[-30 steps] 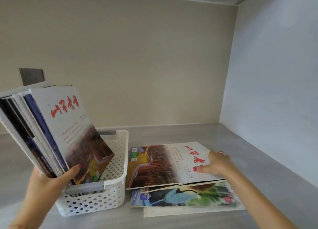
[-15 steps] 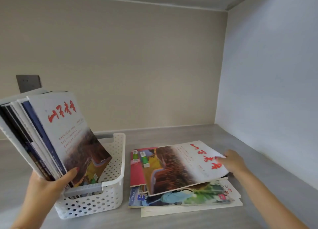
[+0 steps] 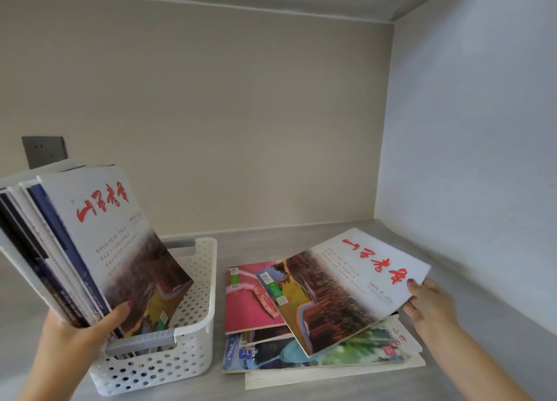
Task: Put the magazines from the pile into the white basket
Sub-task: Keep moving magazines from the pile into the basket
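At 4 o'clock of the white basket [image 3: 193,325], your right hand [image 3: 428,304] pinches the corner of the top magazine [image 3: 346,292], raised off the pile [image 3: 316,352]. Your left hand [image 3: 78,337] grips the leaning stack [image 3: 87,250] inside the basket toward 9 o'clock. Keep that gap open, swing the magazine upright, slot it in at 3 o'clock of the stack.

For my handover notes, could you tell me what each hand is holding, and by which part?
The right hand lifts the top magazine by its right edge; the left hand grips the magazines standing in the white basket near their bottoms.
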